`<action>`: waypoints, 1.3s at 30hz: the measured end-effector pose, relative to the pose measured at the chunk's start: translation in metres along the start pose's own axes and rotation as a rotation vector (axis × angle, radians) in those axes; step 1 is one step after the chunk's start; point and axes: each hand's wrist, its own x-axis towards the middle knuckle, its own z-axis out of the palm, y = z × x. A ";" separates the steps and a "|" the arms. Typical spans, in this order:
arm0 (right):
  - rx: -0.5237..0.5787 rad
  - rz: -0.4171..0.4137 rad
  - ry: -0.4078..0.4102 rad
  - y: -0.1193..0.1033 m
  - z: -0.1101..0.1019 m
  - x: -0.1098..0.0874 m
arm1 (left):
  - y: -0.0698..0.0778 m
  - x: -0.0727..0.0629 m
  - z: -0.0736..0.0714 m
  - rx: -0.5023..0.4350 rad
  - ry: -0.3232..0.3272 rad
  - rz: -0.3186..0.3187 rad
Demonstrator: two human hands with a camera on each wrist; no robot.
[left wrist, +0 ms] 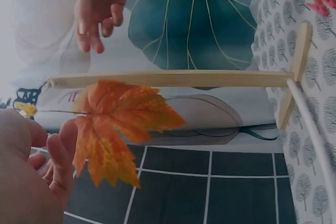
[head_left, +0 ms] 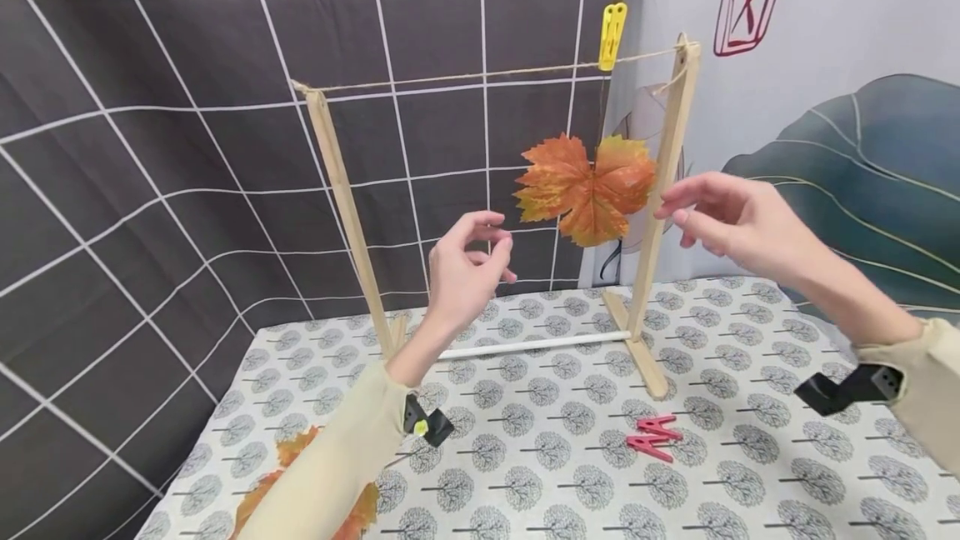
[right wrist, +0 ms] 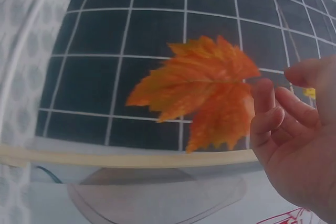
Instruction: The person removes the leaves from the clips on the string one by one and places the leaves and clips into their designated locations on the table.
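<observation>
Orange leaf [head_left: 558, 186] hangs from yellow clothespin [head_left: 611, 44] on twine [head_left: 525, 71], between left hand [head_left: 468, 269] and right hand [head_left: 742, 219]; fingers [head_left: 480, 219] loosely bent, holding nothing. Tree-print surface [head_left: 540, 415] below carries red clothespins [head_left: 654, 441]; dark grid-patterned cloth [head_left: 180, 240] behind.

Here's bright, even light in the head view, dim from the left wrist, hazy from the right, counter [right wrist: 18, 98] blurred there

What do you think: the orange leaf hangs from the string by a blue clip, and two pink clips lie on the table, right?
Nearly! The clip is yellow, not blue; the head view shows it. The orange leaf does hang from the string, and two pink clips lie on the table.
</observation>
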 end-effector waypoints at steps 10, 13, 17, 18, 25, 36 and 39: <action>-0.006 -0.029 0.021 -0.027 -0.022 0.031 | 0.000 0.027 0.004 0.015 -0.005 0.007; 0.003 -0.021 0.023 -0.033 -0.029 0.039 | 0.003 0.032 0.007 0.007 -0.012 0.002; 0.012 -0.019 0.045 -0.040 -0.036 0.052 | 0.008 0.040 0.013 0.012 -0.021 0.014; 0.006 -0.016 0.057 -0.042 -0.037 0.055 | 0.010 0.042 0.015 0.015 -0.021 0.018; 0.010 0.026 0.123 -0.055 -0.041 0.075 | 0.016 0.053 0.027 0.006 -0.020 0.047; 0.074 0.044 0.150 -0.073 -0.048 0.103 | 0.021 0.068 0.040 0.040 -0.008 0.041; 0.082 0.054 0.141 -0.076 -0.047 0.109 | 0.021 0.071 0.043 0.042 -0.010 0.015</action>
